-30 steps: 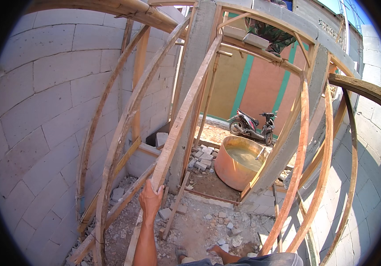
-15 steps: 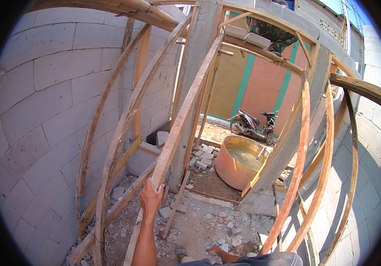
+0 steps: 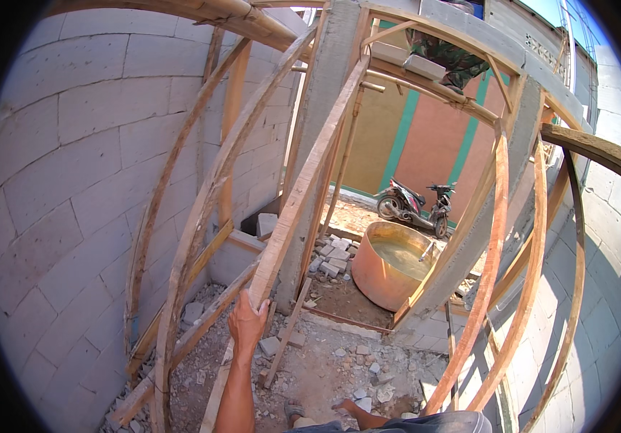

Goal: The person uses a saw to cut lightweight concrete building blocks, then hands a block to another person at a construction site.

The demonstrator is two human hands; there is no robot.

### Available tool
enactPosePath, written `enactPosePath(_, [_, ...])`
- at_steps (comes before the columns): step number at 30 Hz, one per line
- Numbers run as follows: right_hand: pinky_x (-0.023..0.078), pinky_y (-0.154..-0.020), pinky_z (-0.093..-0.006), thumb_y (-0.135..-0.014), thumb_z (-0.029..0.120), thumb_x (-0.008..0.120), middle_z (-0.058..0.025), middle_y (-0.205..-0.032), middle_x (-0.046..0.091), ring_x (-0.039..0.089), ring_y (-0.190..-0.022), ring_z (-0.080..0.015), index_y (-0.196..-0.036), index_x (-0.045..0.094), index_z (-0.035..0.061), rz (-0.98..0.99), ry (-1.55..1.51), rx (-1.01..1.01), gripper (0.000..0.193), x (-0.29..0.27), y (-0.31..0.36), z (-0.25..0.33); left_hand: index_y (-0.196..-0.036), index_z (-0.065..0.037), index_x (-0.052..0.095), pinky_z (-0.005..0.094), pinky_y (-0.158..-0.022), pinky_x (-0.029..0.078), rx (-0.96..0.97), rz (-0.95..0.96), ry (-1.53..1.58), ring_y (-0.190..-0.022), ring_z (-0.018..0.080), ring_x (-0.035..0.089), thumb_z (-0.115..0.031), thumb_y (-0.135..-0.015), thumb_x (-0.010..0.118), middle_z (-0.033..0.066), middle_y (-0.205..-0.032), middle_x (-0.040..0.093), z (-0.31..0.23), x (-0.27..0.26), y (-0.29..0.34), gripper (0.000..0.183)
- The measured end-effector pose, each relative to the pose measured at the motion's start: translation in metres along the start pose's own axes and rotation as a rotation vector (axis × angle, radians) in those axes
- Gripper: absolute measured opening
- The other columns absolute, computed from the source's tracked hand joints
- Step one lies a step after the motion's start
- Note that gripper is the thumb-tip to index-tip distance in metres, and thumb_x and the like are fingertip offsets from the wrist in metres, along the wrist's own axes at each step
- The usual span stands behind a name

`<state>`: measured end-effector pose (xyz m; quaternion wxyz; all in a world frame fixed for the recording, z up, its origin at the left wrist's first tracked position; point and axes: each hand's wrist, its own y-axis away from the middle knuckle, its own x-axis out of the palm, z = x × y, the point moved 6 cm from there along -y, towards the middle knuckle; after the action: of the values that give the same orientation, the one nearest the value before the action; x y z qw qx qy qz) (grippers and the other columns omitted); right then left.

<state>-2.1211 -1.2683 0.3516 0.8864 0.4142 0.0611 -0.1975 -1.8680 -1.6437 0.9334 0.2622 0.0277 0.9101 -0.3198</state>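
Note:
My left hand (image 3: 248, 323) is closed around the lower part of a long, rough wooden batten (image 3: 302, 195). The batten slants up and away from me, its far end resting near the top of the wooden door frame (image 3: 361, 43). Below the hand, part of the wood is hidden by my forearm. Beside it on the left stand more leaning timbers (image 3: 213, 177), and a lower timber (image 3: 213, 315) crosses close to the hand. My right hand does not show.
Several battens (image 3: 496, 216) lean on the right by a block wall (image 3: 599, 274). Rubble (image 3: 368, 368) covers the floor near my feet. Beyond the doorway stand a round orange tub (image 3: 382, 278) of murky water and a motorbike (image 3: 415, 206). A person in camouflage trousers (image 3: 444, 58) is above the doorway.
The whole view has shifted very slightly. My left hand keeps its hold on the batten, with hardly any movement.

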Motion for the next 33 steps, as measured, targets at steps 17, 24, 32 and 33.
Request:
enactPosePath(17, [0.059, -0.053, -0.0412, -0.074, 0.036, 0.09, -0.0113, -0.076, 0.071, 0.07, -0.064, -0.0249, -0.082, 0.074, -0.0011, 0.035, -0.014, -0.018, 0.041, 0.005, 0.044, 0.058, -0.115, -0.004, 0.059, 0.0577, -0.08, 0.05, -0.081, 0.024, -0.004, -0.096, 0.0515, 0.065, -0.031, -0.088, 0.079, 0.0271, -0.101, 0.071, 0.016, -0.006, 0.0, 0.043])
enactPosePath(24, [0.059, -0.052, -0.0409, -0.073, 0.034, 0.091, -0.0103, -0.077, 0.071, 0.07, -0.063, -0.0242, -0.082, 0.074, -0.0006, -0.012, -0.076, -0.001, 0.039, -0.039, 0.053, 0.041, -0.114, -0.005, 0.059, 0.0579, -0.08, 0.05, -0.089, 0.047, 0.064, -0.097, 0.0514, 0.066, -0.032, -0.088, 0.079, 0.0271, -0.102, 0.071, -0.01, 0.006, -0.001, 0.043])
enactPosePath(32, [0.06, -0.054, -0.0403, -0.07, 0.036, 0.092, -0.0121, -0.078, 0.071, 0.07, -0.064, -0.0241, -0.083, 0.074, -0.0032, -0.101, 0.06, 0.036, 0.046, -0.059, 0.044, 0.028, -0.113, -0.004, 0.058, 0.0576, -0.081, 0.05, -0.087, 0.053, 0.106, -0.097, 0.0512, 0.066, -0.032, -0.088, 0.079, 0.0268, -0.102, 0.071, -0.015, 0.008, -0.002, 0.043])
enactPosePath(33, [0.06, -0.054, -0.0403, -0.07, 0.036, 0.092, -0.0122, -0.078, 0.071, 0.07, -0.064, -0.0241, -0.084, 0.074, -0.0036, -0.085, 0.068, 0.034, 0.046, -0.046, 0.044, 0.034, -0.113, -0.003, 0.058, 0.0575, -0.081, 0.05, -0.084, 0.051, 0.087, -0.097, 0.0512, 0.066, -0.032, -0.088, 0.079, 0.0267, -0.102, 0.071, -0.01, 0.006, -0.001, 0.043])
